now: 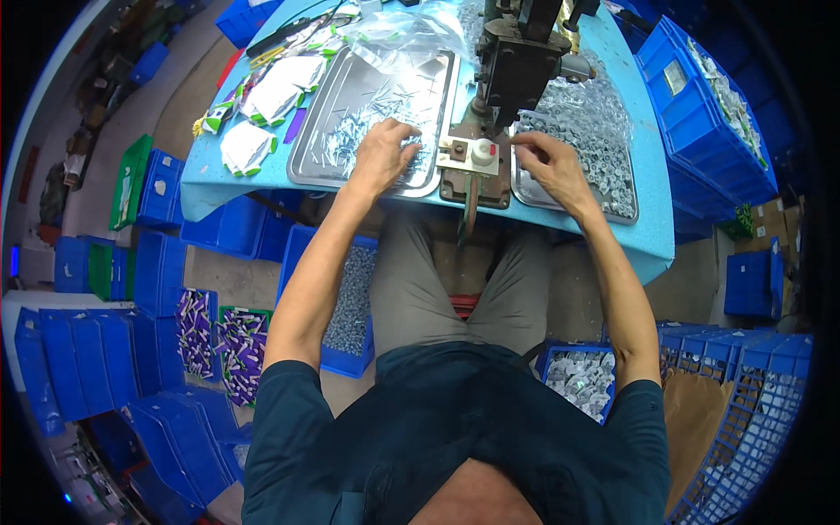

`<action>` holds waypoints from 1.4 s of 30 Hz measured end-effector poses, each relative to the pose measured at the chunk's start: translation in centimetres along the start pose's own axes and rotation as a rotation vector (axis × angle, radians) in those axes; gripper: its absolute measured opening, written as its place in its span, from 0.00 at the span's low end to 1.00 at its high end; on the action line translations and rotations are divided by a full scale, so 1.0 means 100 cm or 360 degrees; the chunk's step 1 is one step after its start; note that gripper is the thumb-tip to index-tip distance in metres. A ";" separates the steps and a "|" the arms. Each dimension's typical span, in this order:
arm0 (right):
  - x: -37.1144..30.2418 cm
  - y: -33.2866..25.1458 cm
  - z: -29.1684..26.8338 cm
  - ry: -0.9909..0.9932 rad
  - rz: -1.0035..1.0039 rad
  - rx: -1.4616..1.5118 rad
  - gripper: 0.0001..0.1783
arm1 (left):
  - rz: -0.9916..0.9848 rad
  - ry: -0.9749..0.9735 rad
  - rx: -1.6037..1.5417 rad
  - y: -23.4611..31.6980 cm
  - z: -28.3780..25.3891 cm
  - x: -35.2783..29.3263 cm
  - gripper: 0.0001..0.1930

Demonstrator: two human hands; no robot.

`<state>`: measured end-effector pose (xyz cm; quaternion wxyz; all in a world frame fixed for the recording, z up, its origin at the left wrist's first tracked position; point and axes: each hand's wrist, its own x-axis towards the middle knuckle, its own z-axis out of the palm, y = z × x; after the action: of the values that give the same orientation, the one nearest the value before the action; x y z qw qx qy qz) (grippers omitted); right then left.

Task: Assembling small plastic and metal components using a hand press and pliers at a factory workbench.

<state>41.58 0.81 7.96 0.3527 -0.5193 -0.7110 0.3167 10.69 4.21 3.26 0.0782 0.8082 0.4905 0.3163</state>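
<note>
My left hand (384,157) is over a metal tray (302,157) of thin silvery pins (344,137). Its thumb and forefinger are apart, and no part shows clearly between them. My right hand (553,169) is at the near left of a second metal tray (630,219), which holds many small round greyish parts (604,149). Its thumb and forefinger come together beside the press; anything in them is too small to make out. Between my hands stands a dark hand press (516,66). A whitish fixture (472,154) with a round white piece and a red spot sits on its base.
White and green packets (278,87) lie left on the light blue table (210,188). Clear plastic bags (411,31) lie behind the left tray. Blue crates (700,114) stand at the right. Below, bins hold grey parts (350,297) and purple-white pieces (241,346).
</note>
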 end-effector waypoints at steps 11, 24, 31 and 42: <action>0.045 -0.009 0.023 -0.0395 0.0547 0.0376 0.15 | -0.0368 -0.0312 0.0217 0.005 0.014 0.020 0.12; 0.006 0.014 0.058 0.0293 -0.0110 0.0123 0.16 | -0.0389 -0.0411 0.0239 -0.002 0.002 0.018 0.07; 0.007 0.018 0.057 0.0281 -0.0096 0.0169 0.18 | -0.0225 -0.0429 0.0355 -0.006 -0.002 0.017 0.08; 0.006 0.014 0.056 0.0212 -0.0041 0.0175 0.16 | -0.0491 -0.0455 0.0128 -0.013 -0.010 0.019 0.09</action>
<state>37.55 1.24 3.85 0.4311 -0.5100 -0.6742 0.3155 9.74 6.30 4.33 0.1622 0.7626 0.6046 0.1631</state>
